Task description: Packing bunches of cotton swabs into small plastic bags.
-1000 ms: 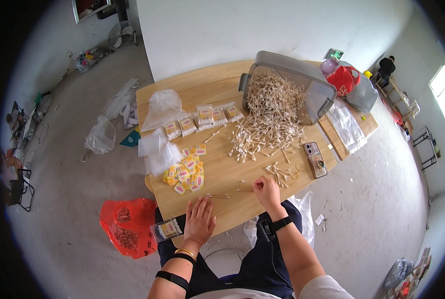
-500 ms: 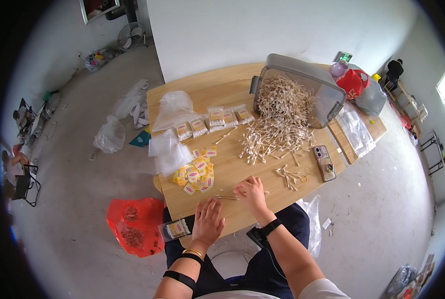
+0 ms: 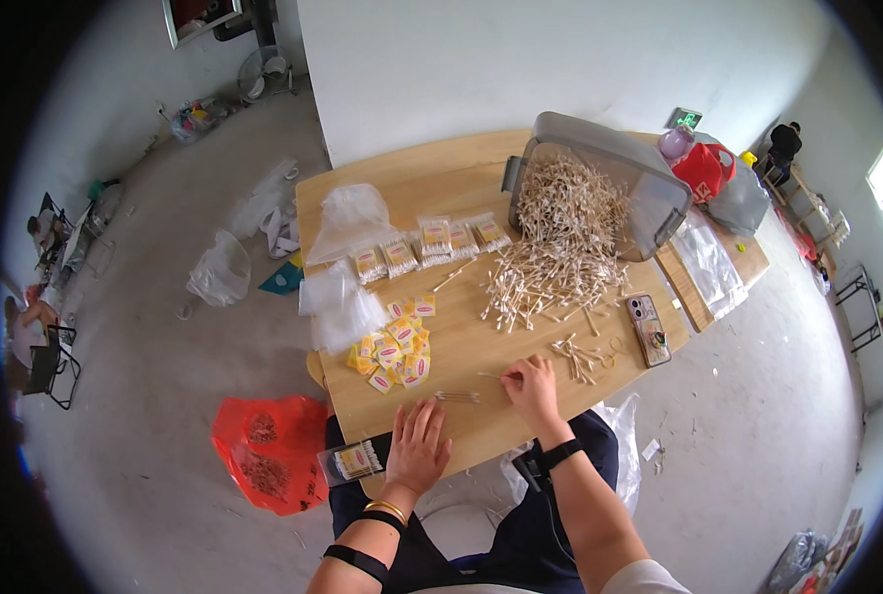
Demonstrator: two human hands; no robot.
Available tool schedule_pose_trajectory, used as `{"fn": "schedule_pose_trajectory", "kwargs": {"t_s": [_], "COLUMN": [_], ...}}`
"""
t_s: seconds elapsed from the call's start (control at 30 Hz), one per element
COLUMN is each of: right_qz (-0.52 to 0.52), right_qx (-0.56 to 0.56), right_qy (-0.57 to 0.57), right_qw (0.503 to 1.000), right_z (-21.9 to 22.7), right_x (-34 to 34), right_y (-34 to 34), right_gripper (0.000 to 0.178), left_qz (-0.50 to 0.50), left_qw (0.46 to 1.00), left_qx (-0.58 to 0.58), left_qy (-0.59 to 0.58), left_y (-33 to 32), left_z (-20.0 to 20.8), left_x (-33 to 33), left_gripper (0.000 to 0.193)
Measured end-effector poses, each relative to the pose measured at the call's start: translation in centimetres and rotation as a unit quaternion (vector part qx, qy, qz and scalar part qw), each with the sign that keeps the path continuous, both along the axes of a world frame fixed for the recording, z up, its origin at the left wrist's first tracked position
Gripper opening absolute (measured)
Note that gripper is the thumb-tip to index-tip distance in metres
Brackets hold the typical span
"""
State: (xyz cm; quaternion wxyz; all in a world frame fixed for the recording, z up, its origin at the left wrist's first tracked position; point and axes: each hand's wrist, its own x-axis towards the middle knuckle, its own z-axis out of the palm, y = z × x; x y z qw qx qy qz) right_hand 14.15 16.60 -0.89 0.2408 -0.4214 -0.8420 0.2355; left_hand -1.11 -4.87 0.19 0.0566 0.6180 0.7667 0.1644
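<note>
My left hand lies flat at the table's near edge with its fingers stretched out. Just left of it, a small clear bag of cotton swabs with a yellow label card sits at the edge. A few cotton swabs lie side by side in front of my left fingertips. To their right, my right hand pinches a single cotton swab, which points left just above or on the table. Farther right is a small loose group of swabs.
A grey bin lies tipped, its swab heap spilling onto the wooden table. Yellow label cards, clear bags, filled packs and a phone lie about. A red bag is at left.
My right hand has moved right, away from the small row of swabs, and a swab now shows between its fingertips. My left hand stays nearly in place.
</note>
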Motion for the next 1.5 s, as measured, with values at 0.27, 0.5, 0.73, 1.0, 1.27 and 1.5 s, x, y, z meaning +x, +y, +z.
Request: {"fn": "schedule_pose_trajectory", "kwargs": {"t_s": [0.27,0.5,0.73,1.0,1.27,1.5], "right_qz": [0.049,0.082,0.076,0.222,0.185,0.099], "right_qx": [0.011,0.112,0.144,0.177,0.101,0.031], "right_qy": [0.036,-0.092,-0.118,-0.106,-0.100,-0.058], "right_qw": [0.998,0.986,0.980,0.953,0.972,0.993], "right_z": [3.2,3.3,2.4,1.5,3.1,2.7], "right_x": [-7.9,-15.1,-17.4,-12.2,-4.6,-4.4], "right_y": [3.8,10.4,13.0,8.5,1.4,0.6], "right_gripper": [0.015,0.030,0.016,0.006,0.004,0.004], "left_qz": [-0.009,-0.008,-0.010,-0.006,0.003,0.003], "left_qw": [0.999,1.000,0.999,1.000,1.000,1.000], "left_qx": [0.026,0.018,0.031,0.025,0.012,0.021], "left_qy": [-0.018,-0.017,-0.022,-0.014,-0.007,-0.009], "left_y": [-0.1,-0.4,-0.2,-0.1,-0.4,0.0], "left_z": [-0.4,0.0,-0.2,-0.3,-0.3,-0.2], "left_x": [-0.2,-0.3,-0.2,-0.3,-0.1,0.1], "left_gripper": [0.066,0.063,0.062,0.063,0.065,0.065]}}
